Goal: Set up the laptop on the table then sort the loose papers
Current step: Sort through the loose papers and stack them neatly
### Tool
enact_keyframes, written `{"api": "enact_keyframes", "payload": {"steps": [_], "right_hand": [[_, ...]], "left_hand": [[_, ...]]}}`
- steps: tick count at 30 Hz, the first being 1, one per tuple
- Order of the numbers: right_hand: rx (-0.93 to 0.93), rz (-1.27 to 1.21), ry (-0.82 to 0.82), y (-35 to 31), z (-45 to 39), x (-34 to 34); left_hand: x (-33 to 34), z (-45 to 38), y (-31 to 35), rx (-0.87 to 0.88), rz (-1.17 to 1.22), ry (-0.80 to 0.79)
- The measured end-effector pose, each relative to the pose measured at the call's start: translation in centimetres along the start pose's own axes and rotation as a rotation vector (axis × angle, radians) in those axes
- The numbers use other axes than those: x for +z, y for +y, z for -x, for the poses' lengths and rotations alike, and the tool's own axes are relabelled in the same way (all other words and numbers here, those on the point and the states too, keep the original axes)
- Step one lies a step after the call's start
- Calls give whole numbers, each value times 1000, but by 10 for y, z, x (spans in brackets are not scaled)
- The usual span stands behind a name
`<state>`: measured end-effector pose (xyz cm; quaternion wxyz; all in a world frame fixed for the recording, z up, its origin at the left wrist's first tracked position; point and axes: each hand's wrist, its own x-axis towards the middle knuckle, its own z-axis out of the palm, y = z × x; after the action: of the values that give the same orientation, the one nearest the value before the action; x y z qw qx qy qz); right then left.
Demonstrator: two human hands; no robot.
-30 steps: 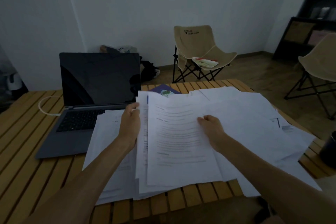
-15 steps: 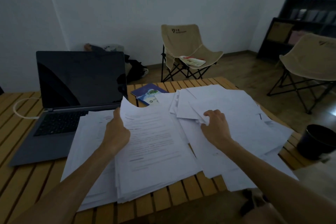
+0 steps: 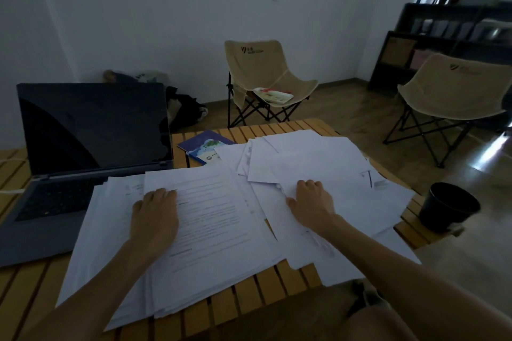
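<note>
The left hand (image 3: 155, 219), earlier lifting a sheet, is now pressing flat, grip released, on the printed white paper stack (image 3: 213, 230); the right hand (image 3: 310, 202) at three o'clock is clenching loose white sheets (image 3: 318, 163).

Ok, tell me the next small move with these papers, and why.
Probably lift the sheet under the right hand across onto the left stack. The left hand lies flat on that stack, the right hand's fingers curl on the loose pile, which is spread unevenly.
</note>
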<state>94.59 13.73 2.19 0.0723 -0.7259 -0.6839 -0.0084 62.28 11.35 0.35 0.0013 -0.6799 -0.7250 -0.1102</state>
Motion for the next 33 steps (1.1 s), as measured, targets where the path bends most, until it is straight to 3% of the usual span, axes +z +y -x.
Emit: {"api": "enact_keyframes", "payload": {"steps": [2, 5, 9, 17, 21, 24, 27, 30, 33], "right_hand": [[23, -129, 41, 6, -4, -7], [231, -196, 70, 42, -20, -20], [515, -196, -138, 91, -36, -29], [477, -143, -29, 103, -35, -33], [503, -437, -10, 102, -29, -41], [524, -791, -101, 92, -26, -68], [503, -1198, -207, 73, -14, -116], [278, -1365, -255, 37, 1, -156], [-13, -1170, -166, -28, 21, -159]], "left_hand": [[0, -1, -1, -5, 7, -6], [2, -2, -2, -16, 6, -2], [6, -1, -4, -28, 37, 15], [4, 2, 1, -20, -48, 45], [2, 6, 6, 10, -42, 83], [-8, 11, 35, 147, 251, 79], [-24, 19, 71, 257, 649, -45], [-40, 24, 95, 140, 1015, -261], [-62, 22, 105, -99, 1593, -497]]}}
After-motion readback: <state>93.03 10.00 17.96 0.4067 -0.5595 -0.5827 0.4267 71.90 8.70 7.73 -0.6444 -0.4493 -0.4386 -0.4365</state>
